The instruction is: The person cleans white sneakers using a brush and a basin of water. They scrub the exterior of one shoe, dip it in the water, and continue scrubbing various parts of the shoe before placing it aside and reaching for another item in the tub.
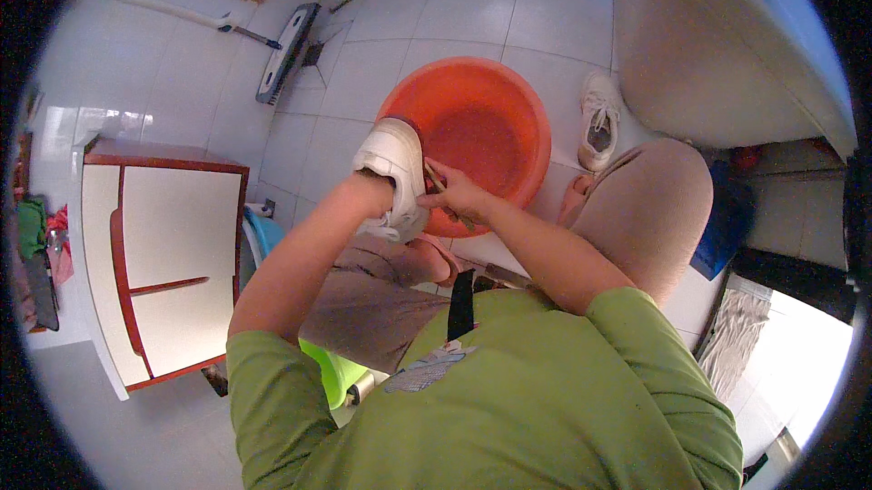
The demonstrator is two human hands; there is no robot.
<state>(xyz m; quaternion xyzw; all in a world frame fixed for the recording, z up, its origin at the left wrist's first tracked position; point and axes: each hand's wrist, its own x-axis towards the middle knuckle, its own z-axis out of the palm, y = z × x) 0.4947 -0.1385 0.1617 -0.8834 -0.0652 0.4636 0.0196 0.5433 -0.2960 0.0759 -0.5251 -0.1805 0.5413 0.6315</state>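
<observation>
A white shoe [390, 153] is held over the near left rim of an orange-red plastic basin [531, 122]. My left hand [379, 190] is pushed into the shoe's opening and holds it from inside, so its fingers are hidden. My right hand [463, 196] grips a small hand-held tool [436, 176], perhaps a brush, against the shoe's right side. Most of that tool is covered by my fingers. On the tiles right of the basin lies the matching white lace-up shoe [599, 123].
A white-and-red cabinet [180, 231] stands at the left. A long-handled floor brush [289, 54] leans on the tiled wall behind it. Pink slippers [578, 198] are on my feet. A bright green plastic item [337, 371] is beneath me, and a large pale curved surface [708, 47] bounds the right.
</observation>
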